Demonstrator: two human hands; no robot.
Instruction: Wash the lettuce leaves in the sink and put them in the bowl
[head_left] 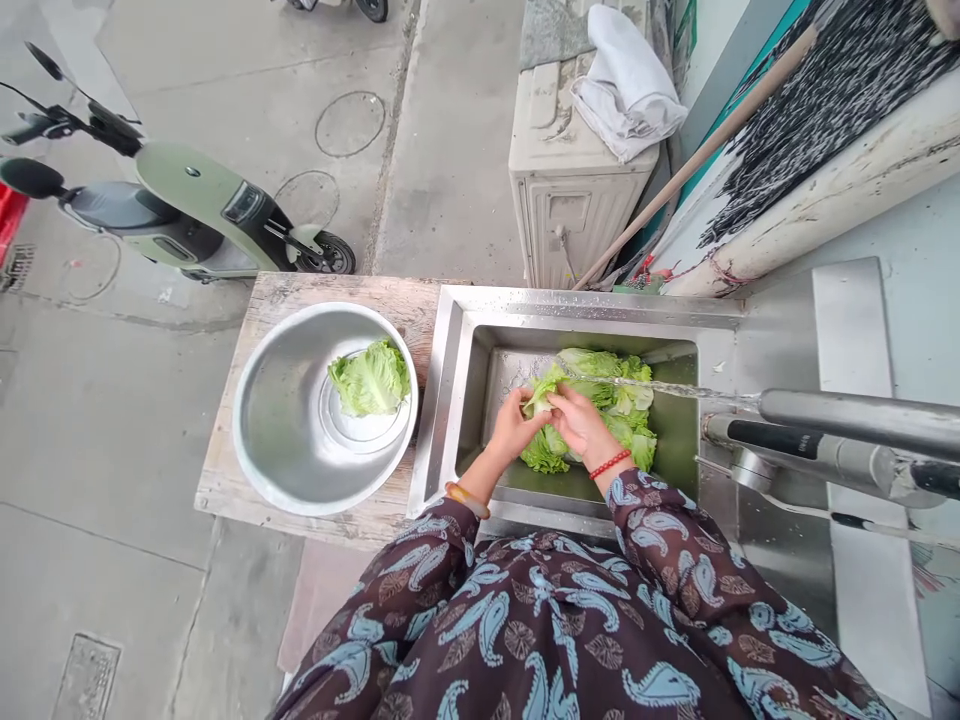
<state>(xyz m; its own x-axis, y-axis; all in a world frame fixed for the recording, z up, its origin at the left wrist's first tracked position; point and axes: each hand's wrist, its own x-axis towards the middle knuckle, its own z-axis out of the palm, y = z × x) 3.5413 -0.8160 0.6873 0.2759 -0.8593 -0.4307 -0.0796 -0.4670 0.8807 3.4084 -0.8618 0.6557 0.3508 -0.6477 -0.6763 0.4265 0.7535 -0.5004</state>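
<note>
Both my hands hold one lettuce leaf [546,388] over the steel sink [577,313], close to the stream of running water [660,387]. My left hand [511,430] pinches the leaf from the left, with a bangle on its wrist. From the right, my right hand [581,420] grips the same leaf, a red beaded bracelet on that wrist. More lettuce [630,400] lies piled in the sink beneath and beside my hands. To the left, a wide metal basin [281,420] holds a piece of lettuce [373,378].
A wooden board [225,450] supports the basin. The faucet [847,410] reaches in from the right. Behind the sink stands a white metal unit [577,200] with a white cloth [630,80] on it. A wooden pole [697,155] leans there. A green scooter [187,200] is parked at far left.
</note>
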